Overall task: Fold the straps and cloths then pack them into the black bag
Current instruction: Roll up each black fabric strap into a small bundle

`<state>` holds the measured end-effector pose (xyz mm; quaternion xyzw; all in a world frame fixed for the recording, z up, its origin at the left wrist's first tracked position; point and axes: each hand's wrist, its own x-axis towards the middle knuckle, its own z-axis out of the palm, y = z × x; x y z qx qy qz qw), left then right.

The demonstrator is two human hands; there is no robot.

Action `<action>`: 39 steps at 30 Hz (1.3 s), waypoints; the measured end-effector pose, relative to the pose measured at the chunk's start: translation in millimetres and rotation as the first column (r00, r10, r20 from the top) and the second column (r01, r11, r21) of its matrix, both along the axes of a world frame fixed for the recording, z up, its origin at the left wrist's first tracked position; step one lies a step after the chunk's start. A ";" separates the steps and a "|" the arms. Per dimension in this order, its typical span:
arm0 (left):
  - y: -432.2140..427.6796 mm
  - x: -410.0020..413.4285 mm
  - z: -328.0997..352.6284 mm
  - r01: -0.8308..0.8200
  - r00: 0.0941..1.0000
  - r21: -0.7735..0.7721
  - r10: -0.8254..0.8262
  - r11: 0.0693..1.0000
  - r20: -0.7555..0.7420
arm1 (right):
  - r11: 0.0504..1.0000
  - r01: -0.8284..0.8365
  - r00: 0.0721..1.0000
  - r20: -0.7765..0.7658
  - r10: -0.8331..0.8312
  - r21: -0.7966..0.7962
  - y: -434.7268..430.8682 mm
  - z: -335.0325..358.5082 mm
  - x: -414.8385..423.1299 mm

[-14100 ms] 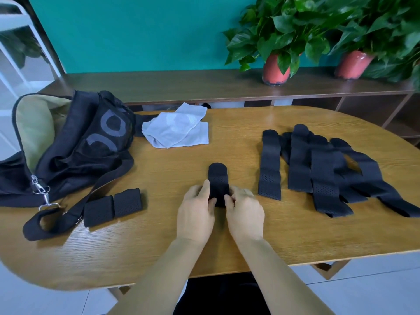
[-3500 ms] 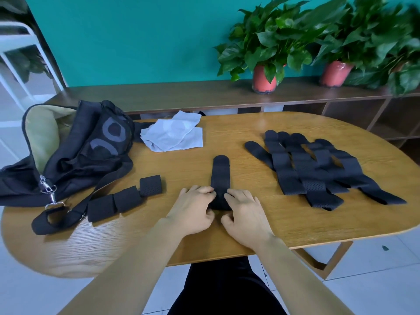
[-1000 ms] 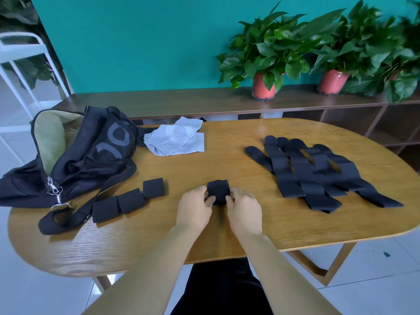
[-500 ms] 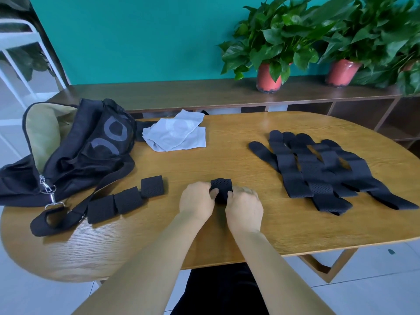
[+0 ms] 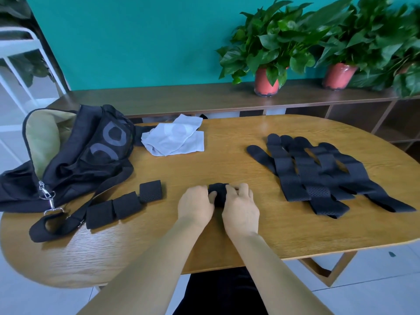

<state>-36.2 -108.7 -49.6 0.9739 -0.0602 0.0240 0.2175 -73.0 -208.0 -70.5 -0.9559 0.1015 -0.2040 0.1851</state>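
Pinching a folded black strap [image 5: 217, 193] on the surface [image 5: 227, 164] with both my hands, left hand [image 5: 196, 204] and right hand [image 5: 241, 206] curled round it

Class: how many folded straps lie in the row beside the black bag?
3, in a diagonal row: far strap, middle strap, near strap. None looks hidden. Left hand and right hand grip a fourth strap.

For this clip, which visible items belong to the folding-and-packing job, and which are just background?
Job: open black fabric bag; crumpled white cloths; three folded black straps; black strap held between left hand and right hand; pile of unfolded black straps.
Background: two green plants in red pots; dark wooden shelf; white metal rack.
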 end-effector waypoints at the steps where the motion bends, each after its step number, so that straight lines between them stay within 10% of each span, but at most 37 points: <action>1: 2.3 -2.4 -2.3 -0.004 0.999 -0.056 0.006 0.998 0.041 | 1.000 -0.011 1.000 0.028 0.012 -0.002 -3.0 1.2 -1.0; 6: 10.3 -14.0 -14.9 0.162 0.947 0.023 -0.162 0.987 0.277 | 0.964 -0.194 0.978 0.046 0.205 -0.182 -13.4 -3.2 -8.3; 15: 8.1 -19.5 -9.2 0.176 0.973 0.213 -0.202 0.961 0.108 | 0.975 -0.168 0.982 -0.105 0.154 -0.142 -11.8 -3.8 -8.8; 25: 40.9 -42.3 2.3 0.127 0.984 0.100 -0.138 0.987 0.109 | 0.986 -0.157 0.984 -0.089 0.151 -0.059 20.7 1.4 -12.6; 39: 176.5 -49.1 16.9 -0.097 0.871 -0.122 0.143 0.988 0.469 | 0.935 -0.344 0.892 0.280 0.355 -0.088 162.9 26.4 -0.3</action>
